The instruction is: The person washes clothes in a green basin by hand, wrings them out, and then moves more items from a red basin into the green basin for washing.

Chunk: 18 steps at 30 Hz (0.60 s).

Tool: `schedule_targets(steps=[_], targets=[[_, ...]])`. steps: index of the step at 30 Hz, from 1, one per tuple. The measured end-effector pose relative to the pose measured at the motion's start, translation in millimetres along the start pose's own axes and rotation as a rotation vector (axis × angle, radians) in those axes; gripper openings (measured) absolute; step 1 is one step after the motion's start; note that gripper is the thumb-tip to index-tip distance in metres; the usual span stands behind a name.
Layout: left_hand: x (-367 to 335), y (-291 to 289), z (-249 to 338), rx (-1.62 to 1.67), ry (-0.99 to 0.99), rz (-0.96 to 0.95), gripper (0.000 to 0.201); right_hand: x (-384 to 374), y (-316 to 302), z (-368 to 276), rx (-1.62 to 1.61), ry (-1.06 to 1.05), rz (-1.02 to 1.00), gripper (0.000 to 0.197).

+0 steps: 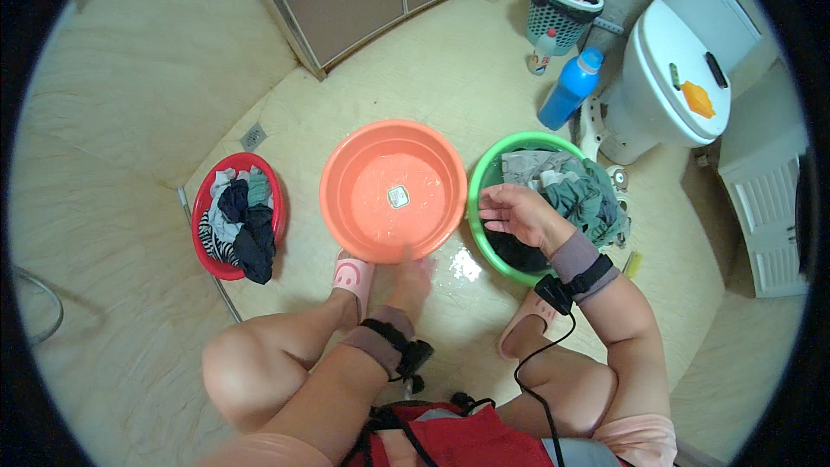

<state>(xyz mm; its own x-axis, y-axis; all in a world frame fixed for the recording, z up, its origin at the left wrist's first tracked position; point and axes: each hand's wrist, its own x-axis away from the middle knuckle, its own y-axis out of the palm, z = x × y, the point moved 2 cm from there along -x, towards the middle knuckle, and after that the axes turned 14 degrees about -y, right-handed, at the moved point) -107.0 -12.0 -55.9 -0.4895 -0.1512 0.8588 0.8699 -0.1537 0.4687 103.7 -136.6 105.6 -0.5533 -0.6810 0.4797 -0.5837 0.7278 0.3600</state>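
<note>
My right hand [517, 214] is held over the left part of a green basin [481, 164], its fingers stretched out and nothing in them. Grey, green and dark clothes [577, 195] are heaped in that basin. An orange basin [339, 156] stands just left of it, with a small white and green sticker [398, 197] on its wet-looking bottom. Smeared by motion, my left hand [412, 281] is at the near rim of the orange basin. Its fingers cannot be made out, nor whether they touch the rim.
A red basin [199, 223] of laundry stands at the left, near a floor drain [252, 137]. Behind the green basin are a blue bottle [571, 91], a small clear bottle [542, 54], a waste basket [558, 22] and a toilet [661, 78]. Wet floor [462, 268] glistens between my slippers.
</note>
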Motion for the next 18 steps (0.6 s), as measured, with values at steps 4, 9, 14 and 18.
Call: schedule_targets(steps=[4, 9, 14, 18], targets=[[-9, -20, 45, 0.148, 0.133, -0.107, 0.041, 41, 5, -39, 0.089, -0.105, 0.044, 0.017], [47, 95, 119, 0.106, 0.185, 0.115, 0.039, 101, 16, -97, 0.068, -0.216, 0.082, 0.015], [119, 120, 153, -0.047, 0.17, 0.231, 0.043, 182, 53, -140, -0.054, -0.372, 0.06, 0.015], [141, 79, 177, -0.071, 0.163, -0.005, 0.05, 235, 85, -147, -0.215, -0.506, 0.033, 0.02]])
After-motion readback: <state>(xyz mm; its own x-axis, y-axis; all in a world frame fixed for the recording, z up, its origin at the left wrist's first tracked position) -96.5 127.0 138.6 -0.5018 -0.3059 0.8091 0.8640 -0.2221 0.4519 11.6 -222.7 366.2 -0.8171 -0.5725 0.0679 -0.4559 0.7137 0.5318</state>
